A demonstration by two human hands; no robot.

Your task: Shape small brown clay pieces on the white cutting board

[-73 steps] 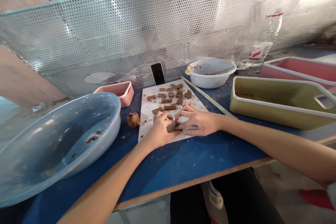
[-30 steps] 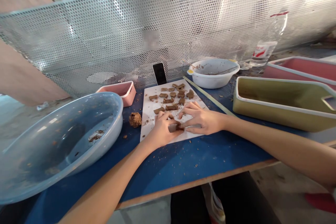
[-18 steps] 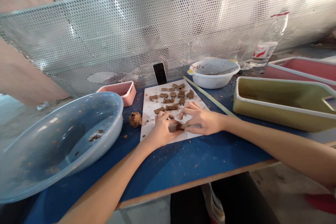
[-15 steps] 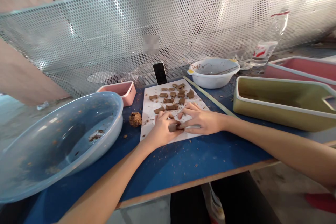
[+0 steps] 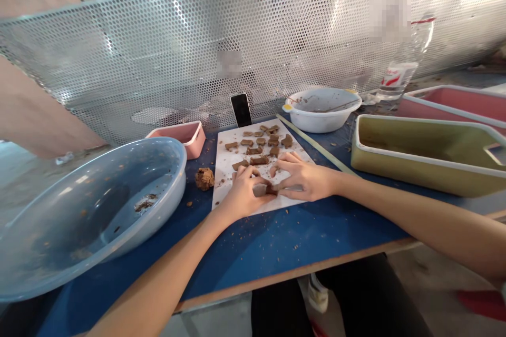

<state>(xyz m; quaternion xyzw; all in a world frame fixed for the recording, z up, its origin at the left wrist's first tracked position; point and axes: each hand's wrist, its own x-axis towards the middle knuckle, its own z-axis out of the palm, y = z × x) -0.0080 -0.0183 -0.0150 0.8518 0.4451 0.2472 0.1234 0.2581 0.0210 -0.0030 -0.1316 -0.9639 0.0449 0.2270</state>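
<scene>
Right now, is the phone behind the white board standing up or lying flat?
Standing up: the phone stands on its short edge, leaning back toward the perforated metal screen, just behind the white board. Its display is dark.

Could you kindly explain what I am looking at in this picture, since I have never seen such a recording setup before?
There is no machine here: the one picture comes from a camera worn on a person's head, looking down at their own two bare hands. The left hand curls round a small brown piece, and the right hand touches its other end; whether it grips is unclear. Both rest on a white board that carries a cluster of similar brown pieces. On the blue table are also a brown lump, a blue basin, a pink box, a white bowl, a yellow-green tray and a bottle. A phone leans against the perforated metal screen.
</scene>
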